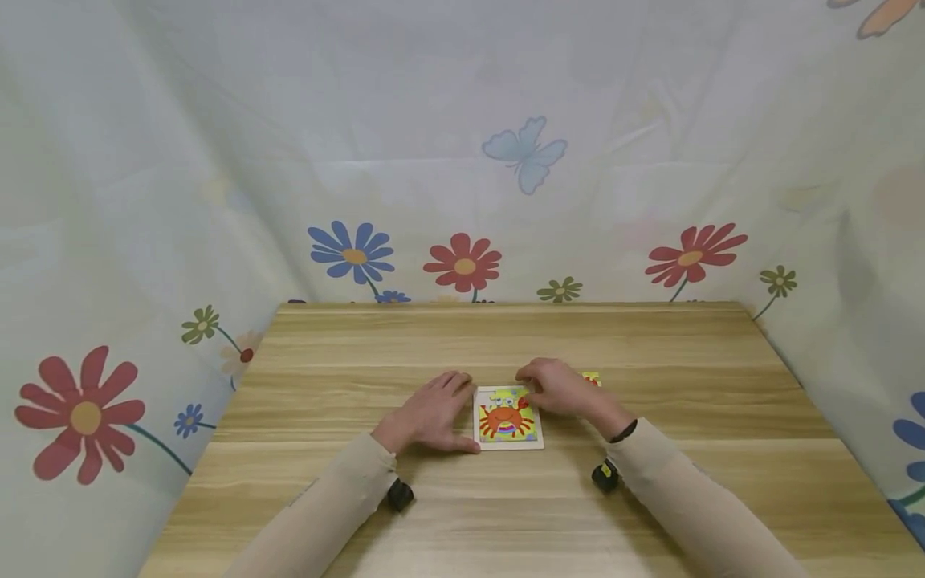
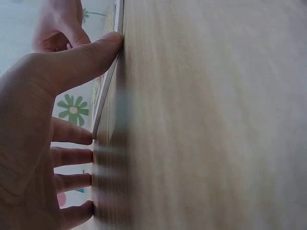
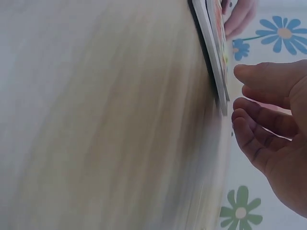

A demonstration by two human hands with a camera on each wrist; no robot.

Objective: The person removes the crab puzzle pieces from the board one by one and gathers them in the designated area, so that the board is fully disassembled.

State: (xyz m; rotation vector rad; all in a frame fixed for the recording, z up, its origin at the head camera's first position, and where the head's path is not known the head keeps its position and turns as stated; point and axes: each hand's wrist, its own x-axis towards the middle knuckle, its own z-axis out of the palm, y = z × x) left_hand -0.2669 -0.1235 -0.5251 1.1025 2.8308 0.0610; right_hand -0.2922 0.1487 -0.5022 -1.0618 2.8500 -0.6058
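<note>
A square crab puzzle (image 1: 504, 424) with a pale frame lies flat on the wooden table. Its picture shows an orange crab on yellow, and bare backing shows at the upper left. My left hand (image 1: 437, 409) spans the frame's left side, thumb at the near corner and index fingertip by the far one. In the left wrist view the other fingertips (image 2: 86, 179) rest on the tabletop. Over the puzzle's far right corner is my right hand (image 1: 560, 388), fingers loosely bent. The right wrist view shows a gap between thumb and fingers, with nothing in it.
A loose yellow and red puzzle piece (image 1: 592, 378) lies just beyond the right hand, partly hidden by it. Small black devices (image 1: 400, 495) hang at both wrists. Behind the wooden table (image 1: 347, 345) rises a floral curtain (image 1: 405, 185), which also encloses the sides.
</note>
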